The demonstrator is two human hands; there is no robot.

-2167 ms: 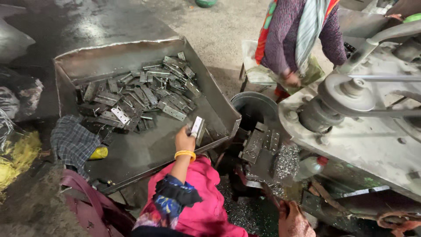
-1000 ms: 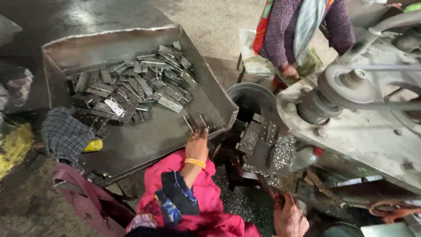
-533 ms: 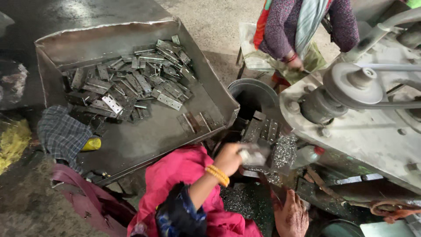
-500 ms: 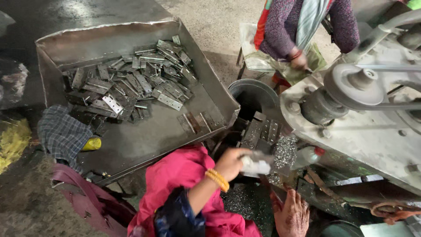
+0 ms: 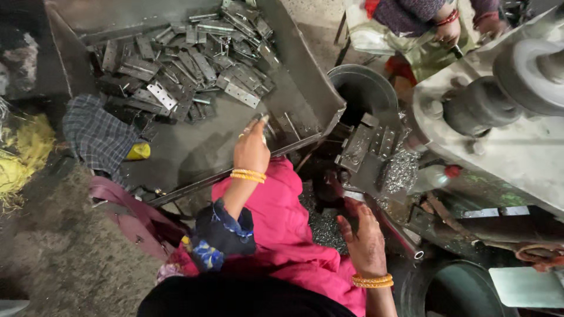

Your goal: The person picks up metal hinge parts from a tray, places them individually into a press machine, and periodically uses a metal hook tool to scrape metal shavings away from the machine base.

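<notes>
My left hand [image 5: 251, 149], with yellow bangles at the wrist, reaches into the grey metal tray [image 5: 320, 88]. Its fingertips point down at a few loose flat metal strips [image 5: 288, 126] near the tray's front right corner. Whether the fingers grip one is hidden by the back of the hand. A heap of perforated metal plates [image 5: 194, 64] fills the far part of the tray. My right hand [image 5: 364, 235] lies open with fingers spread, just below the press die block [image 5: 367, 155], holding nothing.
A grey press machine [image 5: 511, 135] looms at the right. Metal shavings [image 5: 402, 170] and a red-capped bottle [image 5: 432, 176] lie by the die. A round bin [image 5: 361, 88] stands behind it. A checked cloth [image 5: 97, 132] hangs at the tray's left. Another person [image 5: 435, 23] works at the top right.
My left hand has swung from the press die back to the left, into the tray. The view has dropped closer to the tray and machine.
</notes>
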